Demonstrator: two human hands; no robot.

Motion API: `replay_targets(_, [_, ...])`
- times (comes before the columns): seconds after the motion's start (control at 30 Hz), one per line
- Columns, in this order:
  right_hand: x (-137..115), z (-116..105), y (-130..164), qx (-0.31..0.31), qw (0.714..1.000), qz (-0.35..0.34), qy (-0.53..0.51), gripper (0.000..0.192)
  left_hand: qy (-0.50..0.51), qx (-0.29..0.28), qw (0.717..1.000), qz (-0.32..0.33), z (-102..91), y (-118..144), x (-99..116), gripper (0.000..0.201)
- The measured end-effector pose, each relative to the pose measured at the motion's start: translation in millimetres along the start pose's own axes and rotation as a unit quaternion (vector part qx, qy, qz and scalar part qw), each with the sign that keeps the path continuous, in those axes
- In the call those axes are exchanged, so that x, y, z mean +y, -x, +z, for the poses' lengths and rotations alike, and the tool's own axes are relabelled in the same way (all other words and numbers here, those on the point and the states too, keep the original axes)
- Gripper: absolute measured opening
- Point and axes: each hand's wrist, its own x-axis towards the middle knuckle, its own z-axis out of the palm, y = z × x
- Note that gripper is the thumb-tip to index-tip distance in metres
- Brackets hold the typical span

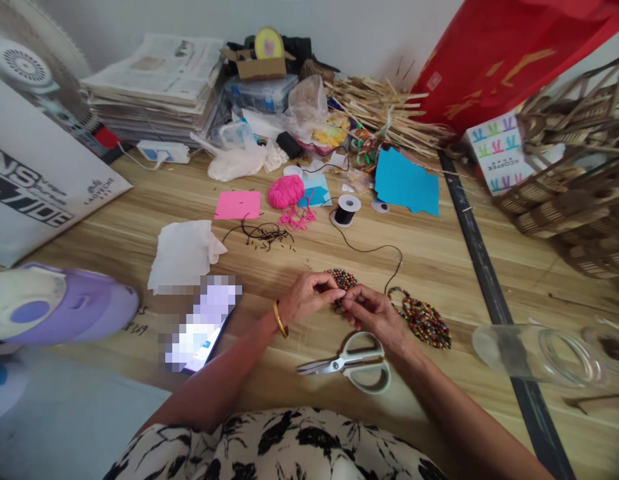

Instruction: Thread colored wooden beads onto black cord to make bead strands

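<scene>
My left hand (306,298) and my right hand (374,313) meet over a small beaded piece (343,279) of multicoloured beads on the wooden floor, both pinching at it. A black cord (374,250) runs from the hands up to a black cord spool (347,209). A larger beaded mat (424,322) lies just right of my right hand. White-handled scissors (352,363) lie shut below my hands. A gold bangle sits on my left wrist.
A phone (202,325) lies left of my left arm, beside a white cloth (182,252). Pink yarn (286,192), pink paper (238,205), blue paper (406,181), a clear jar (539,353) lying at right, a purple appliance (59,303) at left, newspapers (156,83) behind.
</scene>
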Motion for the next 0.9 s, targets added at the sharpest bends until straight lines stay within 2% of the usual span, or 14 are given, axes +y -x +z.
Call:
replay_targets(0.13, [-1.6,0.4,0.2,0.026,1.0,-0.01,-0.01,0.026,-0.004,-0.024,1.0,-0.006,0.4,0.9,-0.9,0.025])
replay_targets(0.27, [-3.0,1.4,0.1,0.012,1.0,-0.019,-0.013,0.027,-0.009,-0.033,0.999,-0.001,1.2,2.0,-2.2,0.025])
replay_targets(0.4, [-3.8,3.3,1.0,0.004,1.0,-0.019,-0.012,0.025,-0.01,-0.031,0.999,0.007,2.2,2.5,-3.6,0.023])
replay_targets(0.57, [-0.4,3.9,1.9,-0.005,1.0,0.013,-0.015,0.028,-0.011,-0.032,0.999,0.006,2.3,2.9,-3.4,0.024])
replay_targets(0.9, [4.5,3.5,-1.9,0.018,1.0,0.0,-0.014,0.026,-0.022,-0.019,1.0,-0.001,-0.2,0.1,-2.4,0.025])
